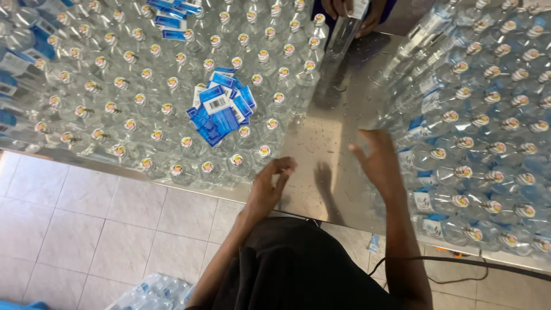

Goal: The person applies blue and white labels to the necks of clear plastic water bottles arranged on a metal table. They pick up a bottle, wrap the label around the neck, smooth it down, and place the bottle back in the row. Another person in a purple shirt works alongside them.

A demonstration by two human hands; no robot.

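On the steel table [336,172], two crowds of clear plastic bottles are standing upright with a bare, wet strip running between them. Judging by what shows, the labelling is partly done: most bottles in the right-hand group [493,143] are already wearing blue-and-white labels on their sides, while the large left-hand group [149,97] is mostly showing bare sides, apart from a few at its far left edge. A loose pile of blue labels [221,112] is lying on the caps of the left group, and a second small stack [172,14] is resting farther back.

The left hand [270,186] is hovering over the table's near edge, just beside the nearest left-group bottles, its fingers curling loosely inward and grasping nothing. The right hand [379,161] is reaching toward the right-hand bottles, fingers spread and released, holding nothing. At the far end, another person's hands [350,11] are gripping a single bottle [341,34].
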